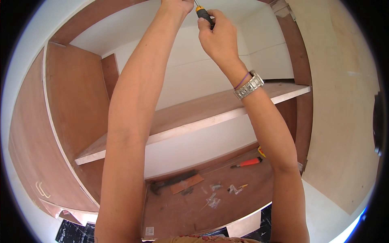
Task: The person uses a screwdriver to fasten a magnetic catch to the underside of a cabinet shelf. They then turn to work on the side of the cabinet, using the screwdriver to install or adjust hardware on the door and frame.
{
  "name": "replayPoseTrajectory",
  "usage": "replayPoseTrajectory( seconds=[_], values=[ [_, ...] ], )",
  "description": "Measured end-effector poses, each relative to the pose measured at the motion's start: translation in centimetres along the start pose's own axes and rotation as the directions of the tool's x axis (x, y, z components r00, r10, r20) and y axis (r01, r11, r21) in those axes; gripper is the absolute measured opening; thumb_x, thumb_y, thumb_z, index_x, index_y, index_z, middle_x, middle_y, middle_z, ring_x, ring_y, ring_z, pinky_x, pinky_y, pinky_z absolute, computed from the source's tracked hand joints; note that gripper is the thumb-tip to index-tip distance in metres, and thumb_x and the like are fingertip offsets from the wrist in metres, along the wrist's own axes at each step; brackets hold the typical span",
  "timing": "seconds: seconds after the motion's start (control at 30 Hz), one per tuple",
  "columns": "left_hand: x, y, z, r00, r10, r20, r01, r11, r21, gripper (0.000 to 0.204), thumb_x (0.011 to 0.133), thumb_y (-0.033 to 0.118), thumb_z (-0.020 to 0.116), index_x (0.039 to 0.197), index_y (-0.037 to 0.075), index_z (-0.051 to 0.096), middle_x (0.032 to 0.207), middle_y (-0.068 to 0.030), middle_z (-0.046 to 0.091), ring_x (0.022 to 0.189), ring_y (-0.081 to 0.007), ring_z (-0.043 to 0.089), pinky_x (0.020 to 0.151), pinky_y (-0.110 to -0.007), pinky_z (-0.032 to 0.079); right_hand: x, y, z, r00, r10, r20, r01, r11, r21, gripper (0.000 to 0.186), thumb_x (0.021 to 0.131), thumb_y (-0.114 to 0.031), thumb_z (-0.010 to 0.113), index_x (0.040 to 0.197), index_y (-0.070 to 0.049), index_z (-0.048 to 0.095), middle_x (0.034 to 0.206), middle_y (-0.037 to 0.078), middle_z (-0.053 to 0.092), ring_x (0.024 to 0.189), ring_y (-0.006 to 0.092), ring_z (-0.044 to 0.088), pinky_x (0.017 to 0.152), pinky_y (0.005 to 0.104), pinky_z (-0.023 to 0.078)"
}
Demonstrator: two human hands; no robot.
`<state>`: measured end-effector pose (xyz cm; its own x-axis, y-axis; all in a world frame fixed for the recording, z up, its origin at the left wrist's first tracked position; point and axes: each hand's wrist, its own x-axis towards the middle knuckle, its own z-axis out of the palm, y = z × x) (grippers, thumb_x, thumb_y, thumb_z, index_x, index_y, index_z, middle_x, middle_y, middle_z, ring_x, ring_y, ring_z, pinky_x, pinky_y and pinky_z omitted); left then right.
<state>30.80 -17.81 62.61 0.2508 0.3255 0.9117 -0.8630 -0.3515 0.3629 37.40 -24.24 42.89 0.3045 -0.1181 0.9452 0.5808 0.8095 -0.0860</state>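
My right hand (221, 36) is wrapped round the black and yellow handle of a screwdriver (204, 14), raised high in front of an open wooden cabinet. The screwdriver's thin shaft points up and to the left, and its tip lies beyond the upper edge. Close beside the shaft is my left hand (178, 5), cut off by the top of the picture, so its fingers are mostly hidden. A metal-band watch (249, 86) and a thin purple band circle my right wrist. What the screwdriver meets cannot be seen.
A middle shelf (198, 123) crosses behind my forearms. On the cabinet's lower board lie a hammer (174, 181), a flat brown wood piece (187, 184), small clear plastic bags (212, 200) and a red-handled tool (249, 162). A pale door panel (340, 101) stands open at right.
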Motion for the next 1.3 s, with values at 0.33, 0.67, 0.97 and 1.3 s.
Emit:
replayPoseTrajectory(
  seconds=[0.33, 0.67, 0.97, 1.3],
  values=[
    [1.9, -0.4, -0.2, 0.999, 0.030, -0.037, -0.034, 0.994, -0.107, 0.019, 0.100, -0.008, 0.043, 0.103, -0.001, 0.061, 0.095, -0.0133, 0.068, 0.088, -0.0255, 0.072, 0.081, -0.037, 0.068, 0.6, 0.7, 0.5, 0.997, -0.049, -0.054, 0.050, 0.999, 0.019, 0.041, 0.090, -0.017, 0.066, 0.117, 0.012, 0.057, 0.086, 0.015, 0.069, 0.061, 0.0202, 0.066, 0.051, 0.0345, 0.049],
    [2.6, -0.7, -0.3, 0.997, 0.070, -0.028, -0.074, 0.985, -0.153, 0.016, 0.100, -0.009, 0.045, 0.101, -0.003, 0.060, 0.097, -0.0140, 0.066, 0.087, -0.0257, 0.071, 0.079, -0.036, 0.068, 0.1, 1.4, 1.3, 0.939, -0.333, -0.092, 0.312, 0.931, -0.189, 0.039, 0.091, -0.018, 0.067, 0.115, 0.011, 0.055, 0.091, 0.026, 0.068, 0.060, 0.0294, 0.066, 0.057, 0.0466, 0.054],
    [2.6, -0.8, -0.4, 0.994, 0.105, -0.014, -0.106, 0.986, -0.132, 0.016, 0.099, -0.009, 0.045, 0.103, -0.003, 0.059, 0.098, -0.0140, 0.066, 0.085, -0.0251, 0.071, 0.081, -0.036, 0.068, 0.6, 0.7, 0.2, 0.928, 0.310, 0.208, -0.370, 0.692, 0.619, 0.040, 0.091, -0.015, 0.064, 0.121, 0.010, 0.054, 0.087, 0.025, 0.070, 0.067, 0.0319, 0.069, 0.063, 0.0432, 0.054],
    [0.9, -0.4, 0.5, 0.996, 0.085, 0.000, -0.085, 0.988, -0.128, 0.012, 0.098, -0.011, 0.050, 0.102, -0.006, 0.060, 0.101, -0.0161, 0.066, 0.091, -0.0289, 0.071, 0.085, -0.037, 0.067, 0.4, 0.4, 1.2, 0.988, 0.153, -0.035, -0.140, 0.959, 0.245, 0.048, 0.087, -0.019, 0.067, 0.125, 0.009, 0.057, 0.086, 0.017, 0.072, 0.068, 0.0215, 0.066, 0.062, 0.0383, 0.052]
  ],
)
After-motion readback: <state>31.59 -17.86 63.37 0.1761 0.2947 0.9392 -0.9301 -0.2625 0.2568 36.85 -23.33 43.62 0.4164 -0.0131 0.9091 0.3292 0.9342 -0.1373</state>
